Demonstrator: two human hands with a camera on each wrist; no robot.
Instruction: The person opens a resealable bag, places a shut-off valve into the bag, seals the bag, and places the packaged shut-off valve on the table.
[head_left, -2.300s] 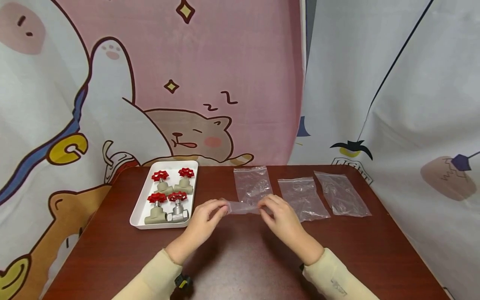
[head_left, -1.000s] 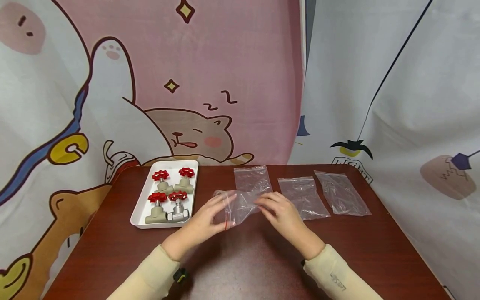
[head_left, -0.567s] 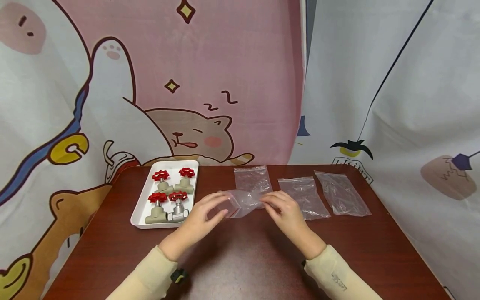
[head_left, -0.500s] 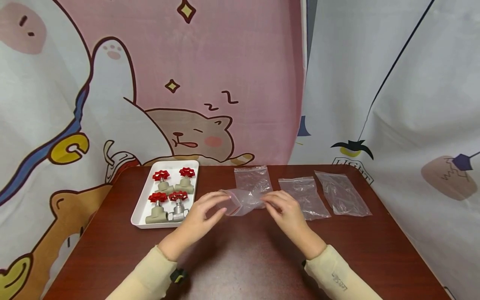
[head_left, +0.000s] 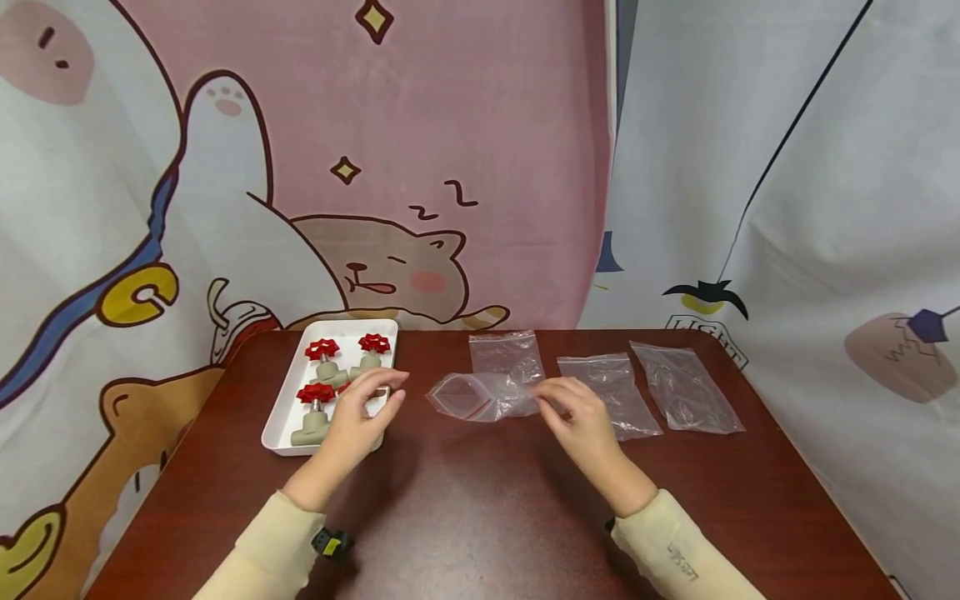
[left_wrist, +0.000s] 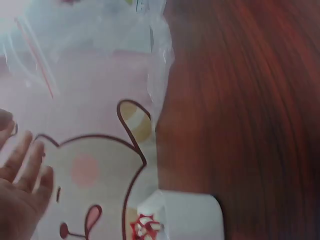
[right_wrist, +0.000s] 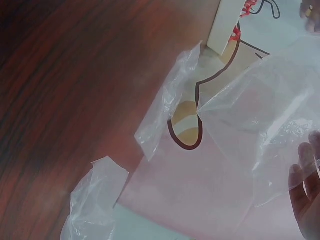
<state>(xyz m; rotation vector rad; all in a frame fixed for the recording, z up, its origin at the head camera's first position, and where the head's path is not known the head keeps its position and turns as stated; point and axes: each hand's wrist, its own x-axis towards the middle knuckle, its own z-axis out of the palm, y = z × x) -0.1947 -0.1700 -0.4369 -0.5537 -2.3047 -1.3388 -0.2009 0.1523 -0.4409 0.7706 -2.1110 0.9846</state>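
Observation:
My right hand (head_left: 587, 429) pinches one end of a clear zip-lock bag (head_left: 480, 396) between thumb and fingers. The bag is held above the table with its mouth, lined in red, spread wide toward the left. In the right wrist view the bag (right_wrist: 265, 105) stretches from the fingers. My left hand (head_left: 351, 427) is apart from the bag, fingers loosely bent and holding nothing, over the right side of a white tray (head_left: 282, 418). In the tray stand several valves with red handwheels, among them a beige valve (head_left: 311, 427). The left hand covers most of the front right valve.
Flat on the table (head_left: 480, 517) lie more clear bags: one behind the held bag (head_left: 506, 354), one to its right (head_left: 611, 392) and one at far right (head_left: 686, 387). A printed cloth (head_left: 480, 125) hangs behind the table.
Both hands worked at the bag's mouth, which went from flat to spread. The left hand then let go and moved left to the tray. The right hand kept its pinch, barely moving.

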